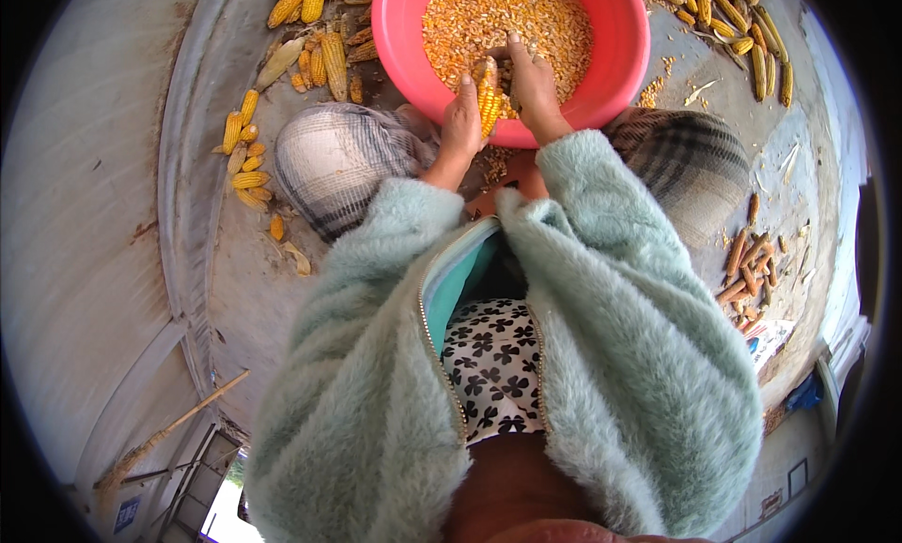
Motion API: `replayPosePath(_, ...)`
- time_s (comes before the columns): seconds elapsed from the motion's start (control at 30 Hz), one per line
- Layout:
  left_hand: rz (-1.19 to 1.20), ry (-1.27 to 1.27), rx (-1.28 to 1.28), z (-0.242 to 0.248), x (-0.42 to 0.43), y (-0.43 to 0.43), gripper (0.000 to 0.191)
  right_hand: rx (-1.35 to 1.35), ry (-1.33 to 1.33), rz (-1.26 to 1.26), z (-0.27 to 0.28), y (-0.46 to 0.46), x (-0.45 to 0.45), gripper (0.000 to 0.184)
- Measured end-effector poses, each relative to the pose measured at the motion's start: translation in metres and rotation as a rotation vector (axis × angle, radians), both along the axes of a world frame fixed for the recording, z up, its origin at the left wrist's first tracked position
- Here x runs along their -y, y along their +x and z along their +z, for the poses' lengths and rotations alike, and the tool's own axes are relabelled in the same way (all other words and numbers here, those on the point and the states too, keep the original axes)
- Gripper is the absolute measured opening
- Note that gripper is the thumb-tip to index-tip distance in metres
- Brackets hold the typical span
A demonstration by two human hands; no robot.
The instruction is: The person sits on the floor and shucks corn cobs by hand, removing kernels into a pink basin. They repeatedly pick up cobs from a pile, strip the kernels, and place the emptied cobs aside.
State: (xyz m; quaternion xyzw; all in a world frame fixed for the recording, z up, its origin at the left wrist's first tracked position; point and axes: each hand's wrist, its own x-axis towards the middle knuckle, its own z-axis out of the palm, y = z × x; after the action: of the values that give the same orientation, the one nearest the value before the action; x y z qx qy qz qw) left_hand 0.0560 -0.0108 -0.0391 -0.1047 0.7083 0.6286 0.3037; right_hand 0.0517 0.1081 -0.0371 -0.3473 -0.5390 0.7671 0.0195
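My left hand grips a partly shelled ear of corn, held upright over the near rim of a red plastic basin. Yellow kernels still cover its lower part, while the upper end looks bare in places. Close by on the right is my right hand, thumb extended and fingers curled toward the ear. Something greyish shows at its palm, but the fingers hide most of it, and I cannot tell whether it is held. Loose corn kernels fill much of the basin.
Unshelled corn ears lie left of the basin, with a smaller group by the left knee. More ears are at far right. Stripped cobs lie on the concrete floor. A straw broom leans at the left wall.
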Motion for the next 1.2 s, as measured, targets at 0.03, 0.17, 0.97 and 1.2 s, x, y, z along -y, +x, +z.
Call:
replayPosePath(0.03, -0.020, -0.097, -0.091, 0.000, 0.001, 0.000, 0.062, -0.020, -0.057, 0.007, 0.003, 0.000, 0.004, 0.048)
replayPosePath(0.17, -0.066, -0.280, -0.300, 0.007, -0.001, 0.009, 0.060, -0.181, 0.474, 0.072, 0.007, 0.004, 0.030, 0.042)
replayPosePath(0.97, 0.053, 0.190, 0.223, 0.020, 0.004, -0.006, 0.062, -0.153, 0.517, 0.215, -0.008, 0.004, 0.006, 0.046)
replayPosePath(1.2, 0.079, 0.226, 0.275, 0.030, 0.006, -0.010, 0.059, -0.173, 0.417, 0.416, -0.006, 0.008, 0.011, 0.042)
